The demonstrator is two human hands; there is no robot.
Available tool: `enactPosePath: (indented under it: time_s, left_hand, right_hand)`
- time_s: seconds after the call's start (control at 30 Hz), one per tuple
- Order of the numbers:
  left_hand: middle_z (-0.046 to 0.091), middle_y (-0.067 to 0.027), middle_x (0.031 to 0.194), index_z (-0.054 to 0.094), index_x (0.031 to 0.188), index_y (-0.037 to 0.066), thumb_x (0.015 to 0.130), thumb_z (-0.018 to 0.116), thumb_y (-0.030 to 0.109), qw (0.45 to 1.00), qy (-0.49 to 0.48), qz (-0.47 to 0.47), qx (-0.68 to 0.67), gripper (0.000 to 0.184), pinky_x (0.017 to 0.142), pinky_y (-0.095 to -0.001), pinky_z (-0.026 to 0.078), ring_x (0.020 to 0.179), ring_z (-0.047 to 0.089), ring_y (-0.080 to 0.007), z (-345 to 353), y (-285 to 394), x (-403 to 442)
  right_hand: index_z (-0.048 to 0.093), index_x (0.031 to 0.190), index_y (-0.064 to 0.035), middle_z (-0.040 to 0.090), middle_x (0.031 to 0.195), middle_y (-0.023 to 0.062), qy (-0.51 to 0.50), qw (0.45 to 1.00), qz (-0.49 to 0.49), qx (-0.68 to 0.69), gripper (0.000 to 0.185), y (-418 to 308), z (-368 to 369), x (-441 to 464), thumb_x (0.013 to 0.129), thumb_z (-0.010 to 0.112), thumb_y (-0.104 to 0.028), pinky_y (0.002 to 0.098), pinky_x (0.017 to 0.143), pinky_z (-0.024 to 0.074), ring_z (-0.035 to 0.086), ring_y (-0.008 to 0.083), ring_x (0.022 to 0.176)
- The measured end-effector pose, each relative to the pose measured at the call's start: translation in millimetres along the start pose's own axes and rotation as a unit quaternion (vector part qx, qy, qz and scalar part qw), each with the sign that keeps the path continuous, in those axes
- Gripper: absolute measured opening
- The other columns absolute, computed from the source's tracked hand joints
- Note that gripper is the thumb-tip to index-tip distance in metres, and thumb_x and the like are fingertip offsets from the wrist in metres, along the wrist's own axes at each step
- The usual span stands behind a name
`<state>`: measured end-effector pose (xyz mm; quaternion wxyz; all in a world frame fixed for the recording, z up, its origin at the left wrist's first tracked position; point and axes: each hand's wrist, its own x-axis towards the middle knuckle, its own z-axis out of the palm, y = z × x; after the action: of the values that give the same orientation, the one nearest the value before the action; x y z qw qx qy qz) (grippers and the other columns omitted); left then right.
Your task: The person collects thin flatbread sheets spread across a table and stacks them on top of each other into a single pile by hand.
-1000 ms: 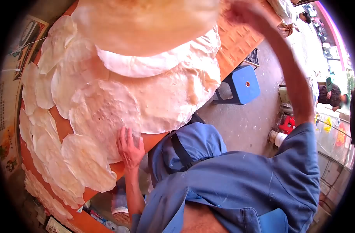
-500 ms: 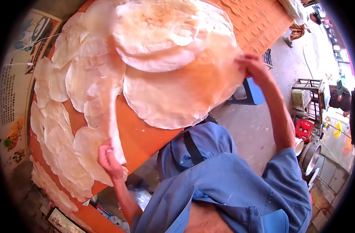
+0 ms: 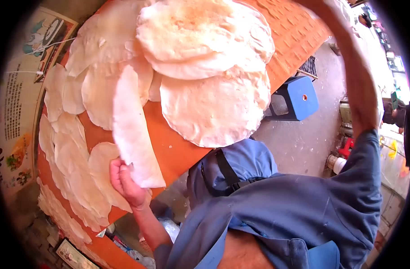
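Thin round dough sheets (image 3: 216, 107) lie overlapping on the orange table (image 3: 173, 139). My left hand (image 3: 127, 183) pinches the lower left edge of a folded dough sheet (image 3: 135, 130), a pale strip lying from the table's near edge up over other sheets. A stack of large round sheets (image 3: 191, 36) with browned patches lies at the far middle. My right arm reaches up to the top right, and its hand is outside the frame. More flat sheets (image 3: 70, 152) cover the left part of the table.
A blue stool (image 3: 301, 98) stands on the grey floor right of the table. My knee in blue cloth is under the near edge. A printed poster (image 3: 23, 103) is at the left. A person (image 3: 393, 112) and metal racks are at the far right.
My right hand has moved from the large sheet's right edge up out of view. The sheet at my left hand has come down as a folded strip, and the large round sheet lies flat.
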<state>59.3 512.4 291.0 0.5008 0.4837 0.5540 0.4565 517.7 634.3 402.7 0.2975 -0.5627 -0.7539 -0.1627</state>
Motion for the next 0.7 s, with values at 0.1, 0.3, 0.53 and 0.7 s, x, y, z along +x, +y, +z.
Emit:
enactPosePath:
  time_s: [0.1,0.3,0.53,0.7]
  left_hand:
    - [0.057,-0.0138,0.106,0.053,0.101,0.000,0.097,0.045,0.017,0.992,-0.060,0.104,0.032,0.019,0.079,-0.0325,0.048,0.092,0.055,-0.0201,-7,8,21]
    - [0.056,-0.0202,0.126,0.057,0.120,-0.008,0.101,0.043,0.016,0.982,0.062,0.135,-0.113,0.033,0.088,-0.0413,0.052,0.110,0.058,-0.0273,72,96,63]
    - [0.066,-0.0115,0.113,0.063,0.117,-0.001,0.096,0.051,0.021,0.966,0.141,0.078,-0.202,0.033,0.088,-0.0386,0.054,0.099,0.064,-0.0246,99,98,77]
    - [0.063,-0.0036,0.095,0.061,0.105,0.007,0.094,0.057,0.012,0.963,-0.094,-0.167,-0.190,0.012,0.072,-0.0314,0.055,0.082,0.062,-0.0164,62,-80,84]
  right_hand:
    - [0.066,0.096,-0.0024,0.067,0.077,0.0115,-0.034,0.997,-0.063,0.021,0.021,10,69,-60,0.088,0.063,-0.022,0.0373,0.056,0.0502,0.063,0.0257,0.062]
    - [0.061,0.123,-0.0037,0.070,0.094,0.0187,-0.271,0.899,0.337,0.075,0.057,17,92,-239,0.084,0.071,-0.044,0.0456,0.083,0.0520,0.066,0.0374,0.092]
    - [0.064,0.103,0.0040,0.065,0.073,0.0071,-0.159,0.708,0.603,0.330,0.052,-4,93,-306,0.080,0.077,-0.041,0.0284,0.055,0.0521,0.065,0.0147,0.066]
    - [0.072,0.094,-0.0006,0.066,0.076,0.0013,-0.180,0.643,0.641,0.377,0.032,-31,43,-275,0.084,0.070,-0.031,0.0270,0.058,0.0484,0.061,0.0115,0.067]
